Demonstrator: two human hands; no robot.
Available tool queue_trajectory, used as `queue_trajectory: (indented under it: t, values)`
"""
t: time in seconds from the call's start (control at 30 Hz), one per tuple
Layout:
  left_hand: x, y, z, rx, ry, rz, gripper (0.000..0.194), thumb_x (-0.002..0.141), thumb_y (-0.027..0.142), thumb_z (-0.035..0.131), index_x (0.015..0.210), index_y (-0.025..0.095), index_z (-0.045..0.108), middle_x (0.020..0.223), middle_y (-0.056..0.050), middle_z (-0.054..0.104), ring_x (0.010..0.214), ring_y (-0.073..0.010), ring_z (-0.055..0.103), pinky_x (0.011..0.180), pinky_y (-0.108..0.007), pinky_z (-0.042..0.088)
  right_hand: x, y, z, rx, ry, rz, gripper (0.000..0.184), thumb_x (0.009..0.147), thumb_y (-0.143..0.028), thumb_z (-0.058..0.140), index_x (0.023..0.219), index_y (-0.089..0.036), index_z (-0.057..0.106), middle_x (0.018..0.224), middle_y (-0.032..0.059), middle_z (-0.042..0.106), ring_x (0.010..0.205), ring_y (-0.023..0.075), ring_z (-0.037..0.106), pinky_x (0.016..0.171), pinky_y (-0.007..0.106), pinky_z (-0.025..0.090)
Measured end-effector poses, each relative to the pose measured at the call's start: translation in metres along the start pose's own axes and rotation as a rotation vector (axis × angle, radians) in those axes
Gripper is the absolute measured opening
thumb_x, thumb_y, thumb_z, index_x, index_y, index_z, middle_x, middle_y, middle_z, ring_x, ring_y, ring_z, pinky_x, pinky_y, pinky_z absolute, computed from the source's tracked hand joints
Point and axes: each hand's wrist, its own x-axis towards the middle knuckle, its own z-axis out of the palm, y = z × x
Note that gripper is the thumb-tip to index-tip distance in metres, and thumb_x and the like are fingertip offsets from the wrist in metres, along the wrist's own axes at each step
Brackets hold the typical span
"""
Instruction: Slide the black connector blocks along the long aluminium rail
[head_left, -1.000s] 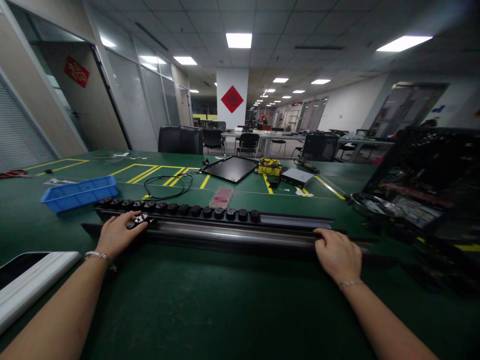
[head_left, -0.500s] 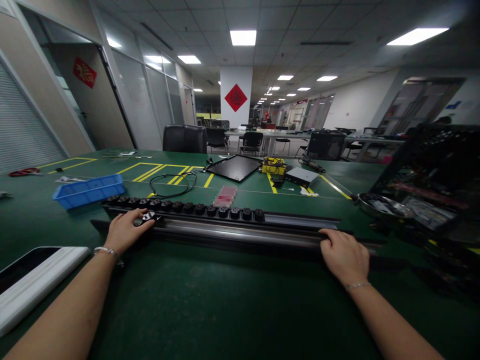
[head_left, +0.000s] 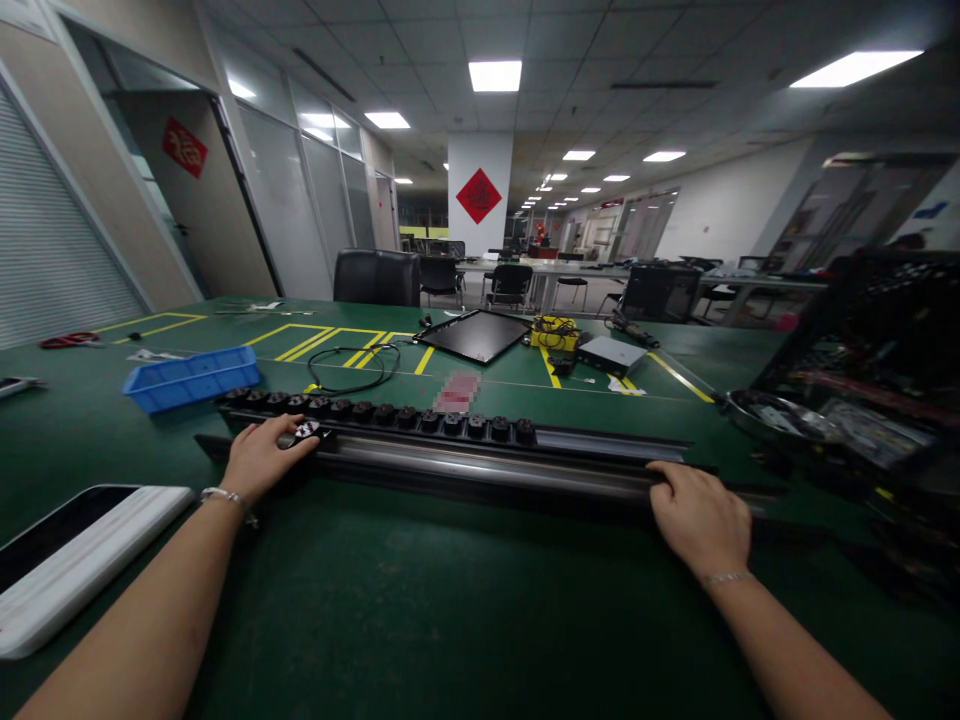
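A long dark metal channel (head_left: 480, 468) lies across the green table in front of me, its inside shiny. My left hand (head_left: 264, 452) pinches a small black-and-white socket-like block (head_left: 307, 430) at the channel's left part, thumb and fingers on either side of it. Around the channel's right part, my right hand (head_left: 703, 515) is closed, with the fingers over the far edge and the thumb largely hidden. Just behind runs a second dark channel (head_left: 615, 440), holding a row of several black socket-like blocks (head_left: 406, 418) that reaches from its left end past the middle.
A white-framed device (head_left: 90, 560) lies at left, near my forearm. Beyond the channels are a blue bin (head_left: 193, 380), a black cable (head_left: 356, 370), a flat black panel (head_left: 480, 336), a yellow object (head_left: 553, 332) and a grey box (head_left: 611, 354). A metal bowl (head_left: 780, 415) stands at right.
The whole view has swung slightly, so everything sits a little further right. Both hands keep their places on the channel and the block, with no clear shift against them.
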Motion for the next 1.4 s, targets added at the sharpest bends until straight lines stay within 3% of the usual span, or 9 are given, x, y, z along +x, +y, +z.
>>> queue_trajectory:
  t: [0.37, 0.77, 1.2, 1.4]
  values:
    - [-0.001, 0.001, -0.002, -0.006, -0.005, -0.001, 0.036, 0.074, 0.05, 0.045, 0.091, 0.02, 0.055, 0.122, -0.007, 0.057, 0.112, -0.0252, 0.05, 0.099, -0.042, 0.029, -0.001, -0.001, -0.003, 0.008, -0.024, 0.009, 0.039, 0.079, -0.025, 0.032, 0.104, -0.023, 0.061, 0.11, 0.0061, 0.062, 0.105, 0.0245, 0.051, 0.084, 0.044, 0.038]
    - [0.001, -0.003, 0.0, -0.013, 0.0, 0.024, 0.033, 0.073, 0.051, 0.047, 0.082, 0.021, 0.055, 0.127, -0.008, 0.054, 0.114, -0.027, 0.049, 0.1, -0.044, 0.028, 0.0, 0.002, 0.003, -0.012, 0.006, -0.012, 0.038, 0.079, -0.025, 0.031, 0.103, -0.024, 0.061, 0.109, 0.0054, 0.062, 0.103, 0.0236, 0.053, 0.081, 0.042, 0.039]
    - [-0.003, 0.01, -0.007, -0.015, -0.025, -0.023, 0.044, 0.071, 0.053, 0.046, 0.096, 0.02, 0.06, 0.115, -0.01, 0.06, 0.11, -0.0303, 0.051, 0.102, -0.049, 0.026, 0.001, 0.003, 0.0, 0.001, -0.035, -0.003, 0.04, 0.079, -0.027, 0.031, 0.107, -0.024, 0.06, 0.112, 0.0069, 0.061, 0.106, 0.0261, 0.051, 0.084, 0.045, 0.039]
    - [-0.001, 0.017, -0.007, -0.009, -0.031, -0.006, 0.048, 0.07, 0.046, 0.047, 0.106, 0.016, 0.057, 0.108, -0.011, 0.064, 0.104, -0.0278, 0.056, 0.096, -0.042, 0.036, 0.0, 0.002, -0.001, -0.001, -0.032, -0.003, 0.041, 0.08, -0.026, 0.031, 0.107, -0.023, 0.061, 0.112, 0.0073, 0.061, 0.106, 0.0261, 0.051, 0.083, 0.044, 0.039]
